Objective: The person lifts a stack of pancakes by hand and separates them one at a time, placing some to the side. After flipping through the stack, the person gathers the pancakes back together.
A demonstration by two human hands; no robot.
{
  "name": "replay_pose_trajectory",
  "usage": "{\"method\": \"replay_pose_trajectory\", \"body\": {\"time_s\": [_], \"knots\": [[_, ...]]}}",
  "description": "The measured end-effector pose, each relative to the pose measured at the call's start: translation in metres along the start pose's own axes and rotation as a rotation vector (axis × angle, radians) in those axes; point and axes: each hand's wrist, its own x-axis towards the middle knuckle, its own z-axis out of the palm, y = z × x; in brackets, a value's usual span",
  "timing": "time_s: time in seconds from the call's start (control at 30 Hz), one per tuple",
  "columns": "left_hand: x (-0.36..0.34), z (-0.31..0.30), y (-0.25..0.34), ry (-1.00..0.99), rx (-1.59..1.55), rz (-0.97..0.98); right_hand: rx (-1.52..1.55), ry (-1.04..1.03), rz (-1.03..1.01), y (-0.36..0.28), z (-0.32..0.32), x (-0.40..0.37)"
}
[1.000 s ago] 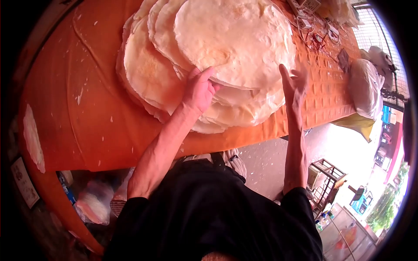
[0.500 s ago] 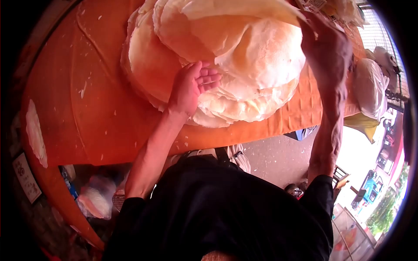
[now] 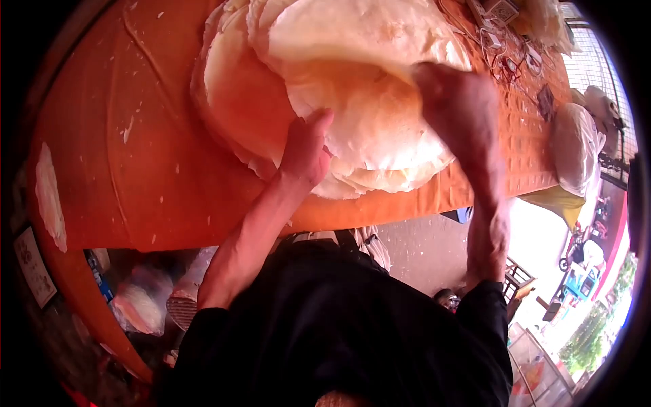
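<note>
A stack of thin, round, pale flatbreads (image 3: pixel 237 102) lies on the orange-covered table. The flatbread on top (image 3: pixel 359 122) is partly lifted and folded. My right hand (image 3: pixel 458 105), blurred by motion, is closed on this sheet's right edge. At its lower left edge is my left hand (image 3: pixel 308 149), its thumb over the sheet and its fingers curled and mostly hidden, seemingly under the edge. Both hands are above the near side of the stack.
The orange tabletop (image 3: pixel 135 190) has scattered flakes. A flatbread piece (image 3: pixel 50 197) lies at its left edge. Cables and a charger (image 3: pixel 491 41) are at the back right, near a white plastic bag (image 3: pixel 575 142). Bagged items (image 3: pixel 141 302) sit below the table.
My right hand has moved left and down over the stack, drawing the flatbread's edge with it. My left hand has shifted slightly right, its fingers going from outstretched to curled at the sheet's edge.
</note>
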Motion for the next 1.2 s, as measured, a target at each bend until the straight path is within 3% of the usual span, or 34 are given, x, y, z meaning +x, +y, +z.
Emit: {"method": "replay_pose_trajectory", "body": {"time_s": [0.07,0.13,0.2,0.33,0.53,0.6,0.7,0.77,0.9,0.93,1.03,1.13,1.2], "knots": [[0.002,-0.008,-0.003,-0.015,-0.013,-0.097,0.067,0.222,0.115,0.039,-0.024,0.017],[-0.004,0.003,0.0,0.016,-0.031,-0.069,0.043,0.539,-0.137,0.113,-0.043,0.04],[-0.002,-0.001,-0.004,0.072,0.012,0.039,0.013,0.701,-0.132,0.078,-0.093,0.031],[0.005,-0.02,-0.005,0.056,0.02,-0.057,-0.017,0.908,-0.077,0.071,-0.133,0.03],[-0.017,0.003,0.015,-0.099,-0.156,-0.084,-0.257,0.541,-0.029,0.036,-0.086,-0.023],[-0.021,-0.001,0.015,-0.144,-0.216,-0.099,-0.006,0.329,-0.197,0.009,-0.026,-0.038],[-0.028,-0.011,0.014,-0.164,-0.153,-0.123,0.269,0.103,-0.197,-0.017,0.077,-0.056],[-0.031,-0.004,0.013,-0.164,-0.118,-0.059,0.3,0.148,-0.216,-0.023,0.094,-0.065],[-0.035,-0.006,0.008,-0.177,-0.052,-0.047,0.274,0.181,-0.175,-0.041,0.068,-0.06],[-0.036,-0.004,0.007,-0.193,-0.077,-0.044,0.239,0.082,-0.172,-0.046,0.076,-0.062],[-0.034,-0.008,0.007,-0.23,-0.189,-0.038,0.403,0.119,-0.205,-0.05,0.103,-0.08],[-0.028,-0.016,0.005,-0.123,-0.033,-0.106,0.299,0.232,-0.242,-0.045,0.089,-0.085],[-0.02,-0.009,0.004,-0.141,-0.155,-0.081,0.255,0.257,-0.227,-0.041,0.086,-0.087]]}}
